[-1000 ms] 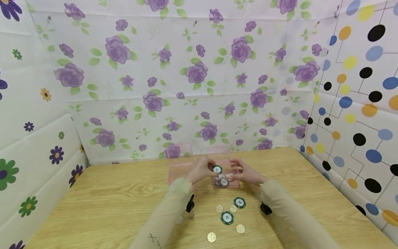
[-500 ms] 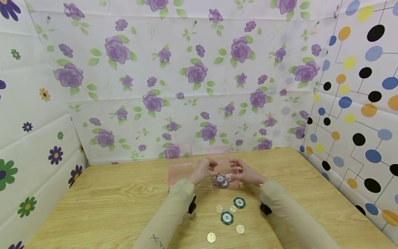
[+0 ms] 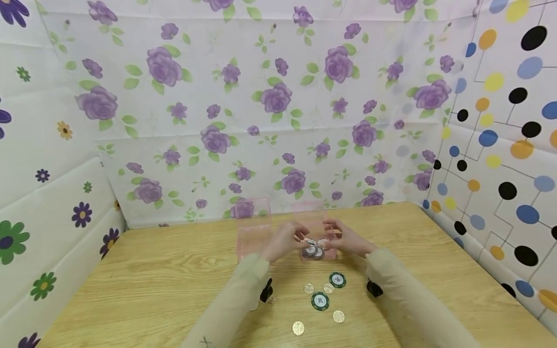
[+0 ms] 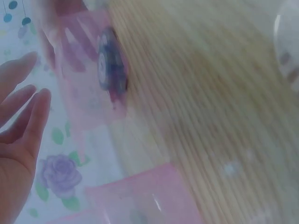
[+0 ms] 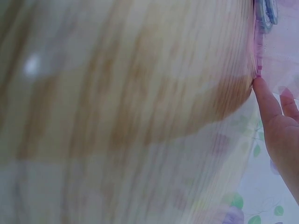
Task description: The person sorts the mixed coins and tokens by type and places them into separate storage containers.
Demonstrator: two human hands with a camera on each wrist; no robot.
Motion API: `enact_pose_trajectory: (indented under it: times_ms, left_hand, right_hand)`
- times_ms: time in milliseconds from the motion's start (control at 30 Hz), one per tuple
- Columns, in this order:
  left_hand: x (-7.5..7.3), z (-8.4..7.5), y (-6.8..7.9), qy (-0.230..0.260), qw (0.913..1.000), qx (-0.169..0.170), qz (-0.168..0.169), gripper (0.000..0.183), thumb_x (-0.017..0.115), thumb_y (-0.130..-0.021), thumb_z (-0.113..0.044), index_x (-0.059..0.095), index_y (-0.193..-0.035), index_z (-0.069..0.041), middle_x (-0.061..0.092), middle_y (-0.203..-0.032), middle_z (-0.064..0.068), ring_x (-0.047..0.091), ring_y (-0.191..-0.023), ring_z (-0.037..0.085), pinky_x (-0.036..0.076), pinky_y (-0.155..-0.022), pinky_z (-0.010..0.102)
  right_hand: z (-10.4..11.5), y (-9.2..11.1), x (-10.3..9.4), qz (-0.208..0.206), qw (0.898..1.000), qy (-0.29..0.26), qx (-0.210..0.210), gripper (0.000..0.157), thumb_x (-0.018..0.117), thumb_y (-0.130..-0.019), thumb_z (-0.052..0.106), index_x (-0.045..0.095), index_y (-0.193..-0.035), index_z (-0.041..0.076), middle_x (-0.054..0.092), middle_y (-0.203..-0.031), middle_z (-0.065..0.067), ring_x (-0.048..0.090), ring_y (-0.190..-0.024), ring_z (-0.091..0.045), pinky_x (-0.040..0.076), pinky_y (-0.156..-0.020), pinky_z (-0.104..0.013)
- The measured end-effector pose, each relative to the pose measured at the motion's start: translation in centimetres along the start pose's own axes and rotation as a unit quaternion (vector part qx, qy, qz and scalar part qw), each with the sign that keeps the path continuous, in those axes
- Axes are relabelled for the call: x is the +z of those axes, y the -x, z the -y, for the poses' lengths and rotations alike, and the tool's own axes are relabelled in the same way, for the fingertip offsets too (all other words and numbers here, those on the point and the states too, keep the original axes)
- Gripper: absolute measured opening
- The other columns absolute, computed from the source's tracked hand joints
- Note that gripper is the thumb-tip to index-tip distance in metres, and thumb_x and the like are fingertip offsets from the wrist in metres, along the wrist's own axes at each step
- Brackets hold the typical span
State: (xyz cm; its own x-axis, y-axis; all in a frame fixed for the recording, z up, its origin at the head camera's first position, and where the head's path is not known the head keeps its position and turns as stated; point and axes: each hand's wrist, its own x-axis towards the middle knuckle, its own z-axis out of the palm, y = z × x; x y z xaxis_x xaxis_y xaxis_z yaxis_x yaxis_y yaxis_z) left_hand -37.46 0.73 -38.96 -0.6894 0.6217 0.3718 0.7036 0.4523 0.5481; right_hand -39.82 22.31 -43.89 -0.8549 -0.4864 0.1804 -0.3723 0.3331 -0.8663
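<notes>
A see-through pink plastic box (image 3: 329, 254) stands near the back of the table with its lid (image 3: 310, 207) raised. Inside it lie several poker chips (image 3: 314, 251), a dark heap in the left wrist view. My right hand (image 3: 349, 239) holds the box at its right side; in the right wrist view one fingertip touches the lower edge. At the box's left side is my left hand (image 3: 284, 240). Its fingers (image 4: 39, 116) are loosely bent, with nothing seen between them in the left wrist view.
Another pink box (image 3: 250, 239) stands open to the left, partly behind the left hand. In front lie two green-rimmed chips marked 20, one chip (image 3: 320, 301) nearer, and several gold coins (image 3: 298, 328). A floral sheet (image 3: 243, 111) hangs behind the table.
A green-rimmed chip in my left hand dropped into the right pink box. Since then the left hand has come lower and closer to that box. My right hand stays at its side.
</notes>
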Motion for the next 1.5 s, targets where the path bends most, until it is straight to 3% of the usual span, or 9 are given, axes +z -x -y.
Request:
enact_pose_trajectory:
  times_ms: [233, 500, 633, 833, 1000, 1200, 1500]
  left_hand:
    - [0.6, -0.9, 0.6, 0.008, 0.9997, 0.014, 0.016, 0.027, 0.06, -0.056, -0.022, 0.051, -0.08, -0.011, 0.046, -0.073, -0.007, 0.047, -0.063, 0.008, 0.036, -0.051, 0.011]
    - [1.2, -2.1, 1.1, 0.019, 0.9988, 0.026, 0.037, 0.022, 0.06, -0.056, -0.018, 0.052, -0.076, -0.015, 0.047, -0.071, -0.009, 0.045, -0.06, 0.001, 0.036, -0.049, 0.011]
    - [1.5, -2.7, 1.0, 0.022, 0.9974, 0.047, 0.05, 0.023, 0.06, -0.056, -0.021, 0.052, -0.077, -0.016, 0.048, -0.07, -0.01, 0.047, -0.06, 0.004, 0.036, -0.048, 0.01]
    - [1.6, -3.5, 1.1, 0.005, 0.9955, 0.078, 0.053, 0.022, 0.059, -0.057, -0.019, 0.052, -0.078, -0.016, 0.048, -0.07, -0.011, 0.046, -0.06, 0.003, 0.035, -0.051, 0.009]
    - [2.2, -3.8, 1.0, -0.016, 0.9947, 0.082, 0.06, 0.024, 0.059, -0.057, -0.025, 0.051, -0.079, -0.018, 0.046, -0.069, -0.013, 0.046, -0.061, 0.002, 0.035, -0.052, 0.01]
    - [3.0, -4.3, 0.7, -0.056, 0.9905, 0.112, 0.058, 0.026, 0.059, -0.056, -0.027, 0.05, -0.08, -0.02, 0.047, -0.071, -0.014, 0.046, -0.063, 0.003, 0.035, -0.053, 0.01]
    - [4.1, -5.0, 0.7, -0.095, 0.9863, 0.107, 0.081, 0.028, 0.061, -0.054, -0.03, 0.05, -0.076, -0.016, 0.043, -0.073, -0.011, 0.044, -0.061, 0.002, 0.033, -0.051, 0.008]
  right_hand:
    - [-0.8, 0.2, 0.0, -0.006, 1.0, 0.011, 0.015, 0.067, 0.057, -0.061, 0.028, 0.018, -0.113, 0.018, 0.024, -0.108, -0.004, 0.025, -0.096, -0.019, 0.027, -0.073, -0.034]
    - [-1.7, 0.4, 0.1, -0.006, 1.0, -0.015, 0.008, 0.065, 0.057, -0.062, 0.02, 0.018, -0.113, 0.014, 0.022, -0.11, -0.012, 0.023, -0.096, -0.028, 0.025, -0.074, -0.035]
    - [-1.9, 0.4, 0.0, -0.007, 1.0, -0.011, 0.016, 0.065, 0.057, -0.061, 0.023, 0.019, -0.113, 0.018, 0.022, -0.11, -0.009, 0.023, -0.097, -0.026, 0.024, -0.075, -0.034]
    - [-3.3, -0.1, -0.4, 0.007, 1.0, 0.001, -0.006, 0.065, 0.055, -0.064, 0.022, 0.014, -0.115, 0.016, 0.021, -0.11, -0.006, 0.025, -0.097, -0.021, 0.026, -0.073, -0.036]
    - [-1.8, 0.1, -0.4, 0.01, 1.0, 0.004, -0.011, 0.066, 0.055, -0.064, 0.024, 0.015, -0.115, 0.014, 0.022, -0.109, -0.008, 0.025, -0.096, -0.024, 0.027, -0.073, -0.036]
    - [0.3, 0.4, -0.3, 0.01, 1.0, 0.007, -0.016, 0.06, 0.055, -0.064, 0.024, 0.019, -0.112, 0.016, 0.02, -0.109, -0.016, 0.021, -0.097, -0.032, 0.026, -0.074, -0.036]
    - [0.6, 0.2, -0.2, 0.014, 1.0, 0.007, -0.023, 0.059, 0.054, -0.065, 0.021, 0.019, -0.112, 0.016, 0.02, -0.109, -0.017, 0.021, -0.096, -0.032, 0.027, -0.073, -0.036]
